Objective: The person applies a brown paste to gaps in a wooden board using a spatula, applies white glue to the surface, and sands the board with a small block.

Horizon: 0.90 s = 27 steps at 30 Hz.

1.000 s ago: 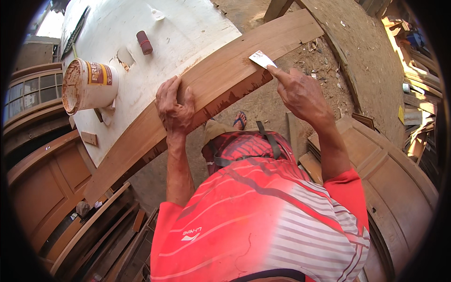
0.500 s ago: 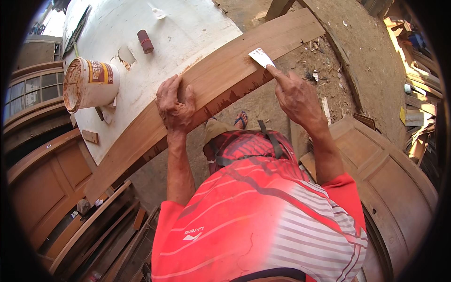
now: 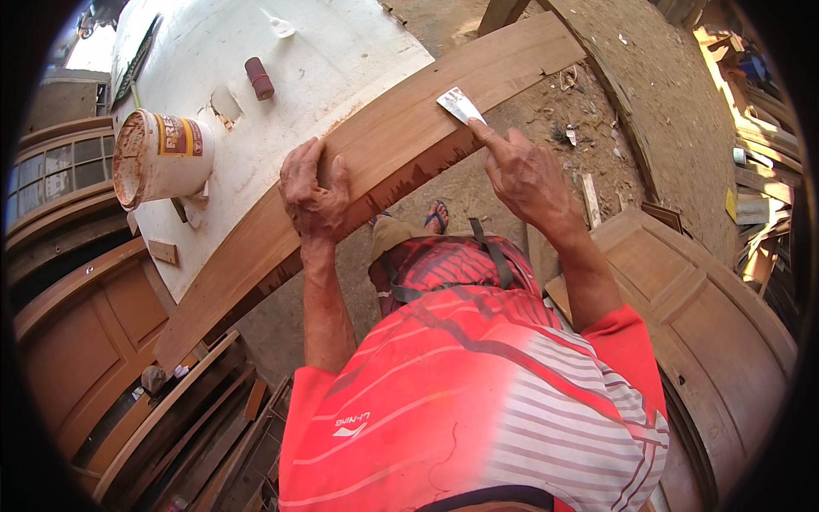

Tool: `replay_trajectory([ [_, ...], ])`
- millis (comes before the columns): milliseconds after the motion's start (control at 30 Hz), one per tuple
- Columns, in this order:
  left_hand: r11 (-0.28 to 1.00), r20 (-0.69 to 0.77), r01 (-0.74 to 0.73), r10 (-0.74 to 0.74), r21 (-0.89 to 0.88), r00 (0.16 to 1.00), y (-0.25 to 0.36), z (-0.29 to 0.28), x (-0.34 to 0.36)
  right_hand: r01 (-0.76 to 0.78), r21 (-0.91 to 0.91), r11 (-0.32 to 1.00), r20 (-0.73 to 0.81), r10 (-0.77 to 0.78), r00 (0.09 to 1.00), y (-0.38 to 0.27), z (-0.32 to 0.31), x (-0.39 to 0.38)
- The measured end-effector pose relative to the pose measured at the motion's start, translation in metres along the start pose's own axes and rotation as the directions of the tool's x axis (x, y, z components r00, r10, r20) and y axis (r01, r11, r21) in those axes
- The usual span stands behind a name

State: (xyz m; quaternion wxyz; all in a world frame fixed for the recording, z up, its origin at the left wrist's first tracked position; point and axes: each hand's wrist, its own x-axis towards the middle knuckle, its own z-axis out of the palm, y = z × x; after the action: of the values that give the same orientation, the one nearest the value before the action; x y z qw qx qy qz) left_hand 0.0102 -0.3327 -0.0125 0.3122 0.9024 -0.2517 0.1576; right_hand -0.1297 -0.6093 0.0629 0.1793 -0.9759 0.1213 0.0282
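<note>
A long wooden board lies across the near edge of the white worktop, with dark reddish-brown smears along its near side. My left hand grips the board near its middle, fingers over the top face. In my right hand is a putty knife, its pale blade resting against the board's upper face right of centre. The index finger stretches along the knife; the palm hides its handle.
On the white worktop are a stained filler bucket lying tilted, a dark red sandpaper roll and a small wood block. Panelled wooden doors lean at the right; stacked timber stands lower left.
My right hand and the putty knife have shifted slightly left along the board. My left hand keeps its grip, and the other things stay put.
</note>
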Motion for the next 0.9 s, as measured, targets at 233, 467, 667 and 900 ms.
replay_trajectory([
  [233, 1.000, 0.005, 0.019, -0.019, 0.016, 1.000, -0.003, 0.003, -0.001, 0.001, 0.040, 0.999, -0.027, 0.000, 1.000, -0.003, 0.010, 0.002],
  [467, 1.000, 0.002, 0.002, -0.002, -0.011, 1.000, -0.004, 0.003, -0.001, 0.077, 0.019, 0.997, -0.054, -0.076, 0.996, 0.008, 0.043, -0.009],
  [667, 1.000, 0.010, 0.009, -0.009, -0.006, 1.000, -0.006, 0.003, -0.001, 0.019, -0.013, 1.000, 0.035, -0.018, 0.999, 0.001, 0.035, -0.008],
  [900, 1.000, -0.002, -0.001, 0.001, 0.005, 1.000, -0.003, 0.002, 0.000, 0.116, 0.269, 0.956, -0.291, -0.034, 0.956, 0.016, 0.008, -0.007],
])
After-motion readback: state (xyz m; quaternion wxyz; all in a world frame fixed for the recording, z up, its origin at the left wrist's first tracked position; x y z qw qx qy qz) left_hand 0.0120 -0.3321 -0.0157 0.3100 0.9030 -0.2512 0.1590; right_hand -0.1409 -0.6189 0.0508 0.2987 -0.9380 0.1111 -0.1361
